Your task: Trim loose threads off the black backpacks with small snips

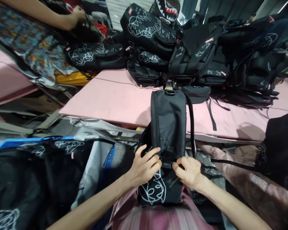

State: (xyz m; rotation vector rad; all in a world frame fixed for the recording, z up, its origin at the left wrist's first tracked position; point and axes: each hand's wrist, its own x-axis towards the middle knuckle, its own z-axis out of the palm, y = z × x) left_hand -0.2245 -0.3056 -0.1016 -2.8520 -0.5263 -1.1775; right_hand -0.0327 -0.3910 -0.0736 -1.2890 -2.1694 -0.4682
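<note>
A black bag [169, 121] with white scribble lines on its lower part rests across my lap and leans up onto the pink table edge. My left hand [146, 166] lies on its left side, with fingers bent over the fabric. On the other side, my right hand [188, 171] pinches the fabric at the bag's lower right edge. A thin line, perhaps a thread or a narrow tool, shows just below the right fingertips; I cannot tell which. A black strap hangs along the bag's right side, and a gold-coloured buckle [168, 86] sits at its top.
Black bags with white scribbles [148, 28] are piled on the pink table [110, 95]. More black bags [38, 172] fill a blue-rimmed container at the left. Another person's arm [60, 17] is at the upper left. A patterned sleeve or cloth [244, 172] lies at right.
</note>
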